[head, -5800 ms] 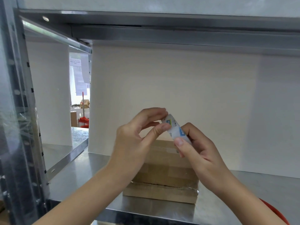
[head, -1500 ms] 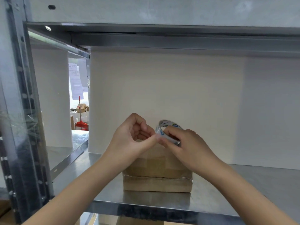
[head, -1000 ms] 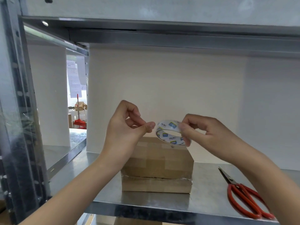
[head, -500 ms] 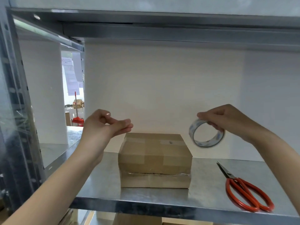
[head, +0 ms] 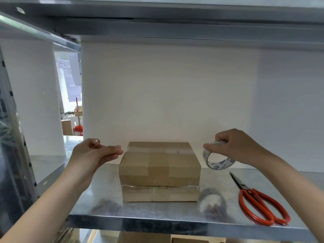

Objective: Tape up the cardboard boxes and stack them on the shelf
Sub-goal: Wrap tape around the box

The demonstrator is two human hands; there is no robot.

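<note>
Head view.

- Shelf point(head: 157, 212): bare metal deck with another metal deck overhead and a pale wall behind.
- Box point(head: 159, 171): brown cardboard, closed. It sits flat at the middle of the shelf, set a little back from the front edge. Glossy tape bands run across the top and down the front face, and a horizontal seam crosses the lower front.
- Left hand point(head: 93, 155): raised above the shelf, just left of the box's top left corner and not touching it. The fingers lie together, nearly straight, pointing at the box, with the thumb bent on top. Nothing shows between them; a pinch on clear tape cannot be told.
- Right hand point(head: 240, 148): raised to the right of the box, fingers curled over the top rim of the roll.
- Roll point(head: 219, 163): clear tape with a white and blue core, held in the air off the shelf, tilted, between the box and the scissors' tips.
- Scissors point(head: 259, 204): orange handles, lying closed near the front right edge, blades pointing back towards the wall.
- More cardboard shows below the front edge.
</note>
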